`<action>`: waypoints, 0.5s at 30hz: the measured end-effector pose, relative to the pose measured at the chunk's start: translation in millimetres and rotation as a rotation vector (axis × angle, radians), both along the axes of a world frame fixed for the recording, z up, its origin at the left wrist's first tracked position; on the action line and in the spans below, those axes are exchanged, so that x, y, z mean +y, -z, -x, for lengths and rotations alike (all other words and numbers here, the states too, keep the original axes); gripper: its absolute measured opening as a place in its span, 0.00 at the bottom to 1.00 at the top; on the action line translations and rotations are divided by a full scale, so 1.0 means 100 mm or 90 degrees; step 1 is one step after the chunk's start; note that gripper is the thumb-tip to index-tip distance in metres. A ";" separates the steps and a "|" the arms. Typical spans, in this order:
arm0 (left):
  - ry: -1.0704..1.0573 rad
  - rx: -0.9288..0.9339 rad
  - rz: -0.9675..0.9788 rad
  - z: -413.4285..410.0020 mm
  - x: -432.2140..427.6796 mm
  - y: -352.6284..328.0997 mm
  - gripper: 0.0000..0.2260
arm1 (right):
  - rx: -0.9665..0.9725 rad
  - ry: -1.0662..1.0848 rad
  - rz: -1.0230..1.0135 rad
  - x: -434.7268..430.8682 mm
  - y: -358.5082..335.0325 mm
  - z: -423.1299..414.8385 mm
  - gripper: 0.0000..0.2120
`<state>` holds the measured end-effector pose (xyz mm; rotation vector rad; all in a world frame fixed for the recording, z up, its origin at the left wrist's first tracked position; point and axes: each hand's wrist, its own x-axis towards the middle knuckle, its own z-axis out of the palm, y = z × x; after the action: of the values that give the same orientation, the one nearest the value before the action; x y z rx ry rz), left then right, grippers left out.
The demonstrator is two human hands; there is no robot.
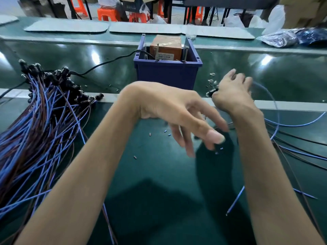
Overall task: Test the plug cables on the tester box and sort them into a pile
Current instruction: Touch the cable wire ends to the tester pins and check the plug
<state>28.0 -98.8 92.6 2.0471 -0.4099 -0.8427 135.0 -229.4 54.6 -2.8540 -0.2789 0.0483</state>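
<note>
The tester box (166,47), orange-brown with two metal pins, sits inside a blue plastic bin (167,72) at the centre back. A large pile of blue and brown plug cables (44,110) with black plug heads lies on the left. My right hand (231,91) grips a black plug (211,92) to the right of the bin; its blue wire (277,110) loops away to the right. My left hand (177,114) hovers in the middle with fingers relaxed and pointing down, holding nothing.
Loose blue and dark cables (300,149) lie at the right. Small metal bits (212,80) are scattered near the bin. A black power cord (106,63) runs left from the bin. Grey mats (67,26) lie on the far belt, and orange stools (106,14) stand beyond it.
</note>
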 end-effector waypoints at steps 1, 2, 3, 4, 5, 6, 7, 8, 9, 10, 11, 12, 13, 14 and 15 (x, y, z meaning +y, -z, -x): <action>-0.067 -0.030 -0.072 -0.03 0.07 0.03 0.20 | 0.042 -0.020 0.000 0.00 0.02 0.00 0.34; -0.129 -0.071 -0.189 -0.07 0.17 0.08 0.18 | 0.074 -0.036 -0.003 -0.01 0.02 0.00 0.33; -0.183 -0.112 -0.338 -0.12 0.29 0.15 0.17 | 0.088 -0.045 -0.008 -0.02 0.02 0.01 0.32; -0.231 -0.138 -0.491 -0.15 0.43 0.23 0.16 | 0.082 -0.050 -0.013 -0.02 0.01 0.00 0.31; -0.275 -0.140 -0.606 -0.16 0.57 0.30 0.15 | 0.058 -0.053 -0.018 -0.03 0.00 -0.01 0.29; -0.314 -0.124 -0.668 -0.16 0.69 0.36 0.15 | 0.031 -0.056 -0.026 -0.04 -0.01 -0.02 0.25; -0.344 -0.099 -0.688 -0.16 0.79 0.41 0.17 | 0.023 -0.058 -0.036 -0.04 -0.03 -0.02 0.23; -0.366 -0.072 -0.694 -0.14 0.88 0.44 0.18 | 0.034 -0.066 -0.053 -0.04 -0.05 -0.03 0.23; -0.383 -0.049 -0.695 -0.11 0.95 0.44 0.19 | 0.056 -0.085 -0.071 -0.02 -0.06 -0.02 0.22; -0.393 -0.032 -0.696 -0.09 1.00 0.45 0.19 | 0.080 -0.115 -0.081 -0.01 -0.06 -0.01 0.22; -0.397 -0.023 -0.697 -0.06 1.04 0.45 0.18 | 0.099 -0.154 -0.083 0.01 -0.06 0.00 0.21; -0.397 -0.017 -0.691 -0.04 1.07 0.45 0.17 | 0.116 -0.199 -0.077 0.03 -0.06 0.03 0.20; -0.397 -0.011 -0.677 -0.02 1.08 0.44 0.15 | 0.134 -0.245 -0.064 0.05 -0.05 0.06 0.20; -0.393 -0.006 -0.658 0.00 1.08 0.43 0.13 | 0.152 -0.294 -0.052 0.08 -0.04 0.08 0.18; -0.383 -0.011 -0.636 0.00 1.06 0.41 0.12 | 0.178 -0.335 -0.050 0.10 -0.02 0.11 0.15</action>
<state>27.6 7.6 51.7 2.8267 0.7599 -0.6937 124.2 -219.3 56.5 -2.5734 -0.9318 0.5182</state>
